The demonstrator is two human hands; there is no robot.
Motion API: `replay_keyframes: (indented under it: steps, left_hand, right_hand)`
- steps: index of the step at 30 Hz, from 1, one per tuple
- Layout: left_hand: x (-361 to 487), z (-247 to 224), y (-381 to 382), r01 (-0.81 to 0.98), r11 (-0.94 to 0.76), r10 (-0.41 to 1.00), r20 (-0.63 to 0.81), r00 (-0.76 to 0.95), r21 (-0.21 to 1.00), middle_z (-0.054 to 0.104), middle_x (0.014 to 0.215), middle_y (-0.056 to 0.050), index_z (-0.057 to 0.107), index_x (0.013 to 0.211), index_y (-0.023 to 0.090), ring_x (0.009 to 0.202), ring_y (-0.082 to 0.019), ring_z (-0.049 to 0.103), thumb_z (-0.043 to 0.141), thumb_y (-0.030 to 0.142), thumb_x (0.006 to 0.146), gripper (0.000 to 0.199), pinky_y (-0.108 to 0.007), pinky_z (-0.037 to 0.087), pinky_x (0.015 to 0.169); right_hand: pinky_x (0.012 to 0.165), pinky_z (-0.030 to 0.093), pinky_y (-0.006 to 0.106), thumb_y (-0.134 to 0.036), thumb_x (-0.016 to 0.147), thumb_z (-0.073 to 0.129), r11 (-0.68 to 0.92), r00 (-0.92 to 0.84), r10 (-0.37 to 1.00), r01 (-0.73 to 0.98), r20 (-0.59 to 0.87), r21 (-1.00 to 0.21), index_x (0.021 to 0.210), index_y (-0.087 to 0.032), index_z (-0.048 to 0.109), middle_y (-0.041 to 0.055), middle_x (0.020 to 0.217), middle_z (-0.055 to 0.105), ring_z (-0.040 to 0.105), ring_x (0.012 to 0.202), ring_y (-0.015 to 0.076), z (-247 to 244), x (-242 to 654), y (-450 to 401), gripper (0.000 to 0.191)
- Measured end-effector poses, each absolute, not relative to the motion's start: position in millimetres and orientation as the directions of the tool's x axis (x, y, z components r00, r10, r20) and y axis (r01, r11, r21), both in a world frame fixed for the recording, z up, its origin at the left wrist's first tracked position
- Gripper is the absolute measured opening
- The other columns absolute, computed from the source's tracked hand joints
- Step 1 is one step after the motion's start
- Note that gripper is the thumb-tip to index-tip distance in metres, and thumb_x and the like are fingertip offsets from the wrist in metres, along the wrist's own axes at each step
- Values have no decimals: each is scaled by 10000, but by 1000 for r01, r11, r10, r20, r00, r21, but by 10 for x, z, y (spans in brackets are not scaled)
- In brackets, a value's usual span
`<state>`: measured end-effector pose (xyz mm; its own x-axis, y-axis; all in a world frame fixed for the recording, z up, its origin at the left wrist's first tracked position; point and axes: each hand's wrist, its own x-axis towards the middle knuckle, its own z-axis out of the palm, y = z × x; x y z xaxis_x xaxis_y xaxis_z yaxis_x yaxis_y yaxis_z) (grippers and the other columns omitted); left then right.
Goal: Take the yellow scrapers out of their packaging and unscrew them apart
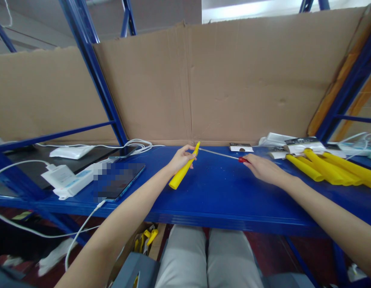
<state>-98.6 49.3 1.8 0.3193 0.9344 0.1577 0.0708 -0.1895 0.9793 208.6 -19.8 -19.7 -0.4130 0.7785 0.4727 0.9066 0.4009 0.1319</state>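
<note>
My left hand (183, 158) is closed around the upper part of a yellow tapered tube (181, 175), which slants over the blue shelf top (221, 200) with its wide end toward me. In my right hand (260, 167) is the red handle of a screwdriver (223, 155). Its long thin metal shaft points left, and the tip is at or very near the narrow upper end of the yellow tube. Whether the tip touches the tube is too small to tell.
Several yellow tubes (332, 170) lie at the right beside white packets (305, 145). A small card (241, 147) rests near the cardboard wall (233, 80). On the left are a phone (122, 182), a power strip (79, 182) and white cables (140, 147).
</note>
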Motion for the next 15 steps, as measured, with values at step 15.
replay_keyframes:
  steps: [15]
  left_hand:
    - [-970,20,491,71,-178,941,149,304,981,621,587,39,512,937,158,343,-95,532,566,27,788,205,-207,452,386]
  right_hand:
    - [574,426,302,-329,954,324,274,-349,816,935,460,223,1101,-144,552,136,983,695,668,746,233,-165,1986,-286,328]
